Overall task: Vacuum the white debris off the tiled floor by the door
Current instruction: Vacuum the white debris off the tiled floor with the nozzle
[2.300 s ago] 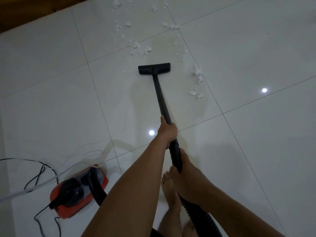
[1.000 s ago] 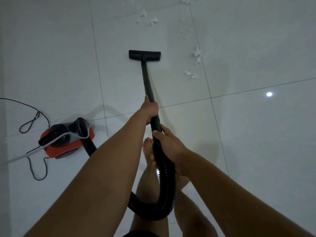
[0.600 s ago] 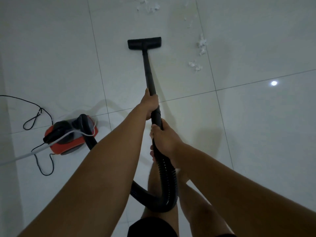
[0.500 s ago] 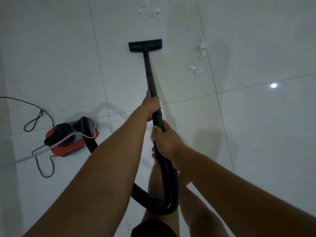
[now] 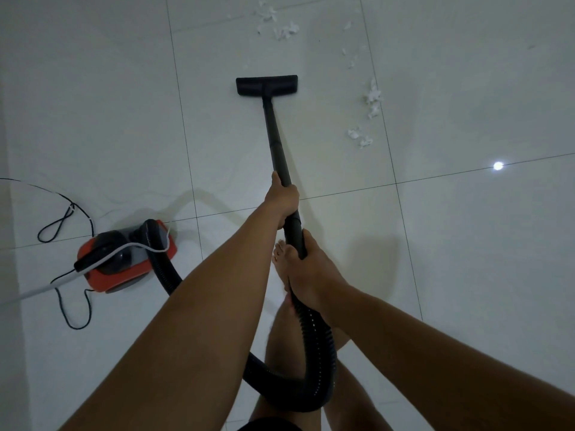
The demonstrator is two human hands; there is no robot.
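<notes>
A black vacuum wand (image 5: 275, 141) runs from my hands to a flat black floor head (image 5: 266, 85) resting on the white tiled floor (image 5: 466, 244). My left hand (image 5: 281, 197) grips the wand higher up. My right hand (image 5: 306, 269) grips its lower end where the ribbed black hose (image 5: 317, 362) begins. White debris lies in small clumps to the right of the head (image 5: 371, 98) and beyond it near the top edge (image 5: 281, 29). The head touches none of these clumps.
The red and black vacuum body (image 5: 124, 259) sits on the floor at the left, with its hose looping under my arms. A thin black cord (image 5: 62, 219) and a white cable (image 5: 40, 290) trail off left. My bare foot (image 5: 280, 259) stands beneath the wand.
The vacuum head has slid back and forth over the tile, clearing debris in front of it. The view has shifted, and the vacuum body now sits further up on the left.
</notes>
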